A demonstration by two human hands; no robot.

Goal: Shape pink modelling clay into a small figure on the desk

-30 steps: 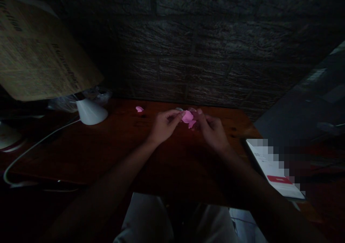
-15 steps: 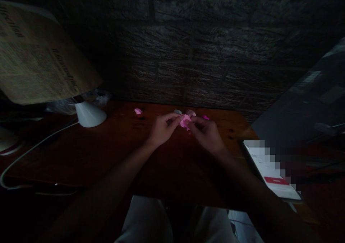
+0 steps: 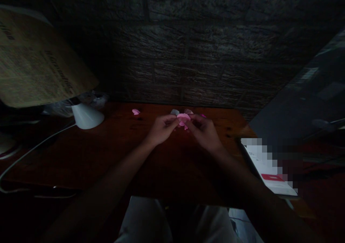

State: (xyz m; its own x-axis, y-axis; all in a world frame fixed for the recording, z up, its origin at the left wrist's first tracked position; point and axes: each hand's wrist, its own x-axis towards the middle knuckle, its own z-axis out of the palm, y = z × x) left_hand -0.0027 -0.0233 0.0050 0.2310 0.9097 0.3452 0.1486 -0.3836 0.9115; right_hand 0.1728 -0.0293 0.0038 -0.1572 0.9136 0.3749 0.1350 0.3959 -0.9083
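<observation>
Between both hands is a flattened light-pink piece that looks like soft modelling clay, thin with an uneven edge. My left hand pinches its left side between thumb and fingers. On the opposite side, my right hand has its thumb and fingers closed on it too. Just behind the hands lie a whitish lump, a pale pink lump and a bright magenta lump, partly hidden by the fingers. Small pink bits show below the held piece.
A wooden table runs up to a dark stone-patterned wall. At left stands a lamp with a white cone base, a printed shade and a cord. Another pink lump lies apart. A lit phone or tablet sits at right.
The pink piece has tilted between my fingers and now looks wider and flatter. Both hands stay pinched on it at nearly the same place, while the view has shifted slightly.
</observation>
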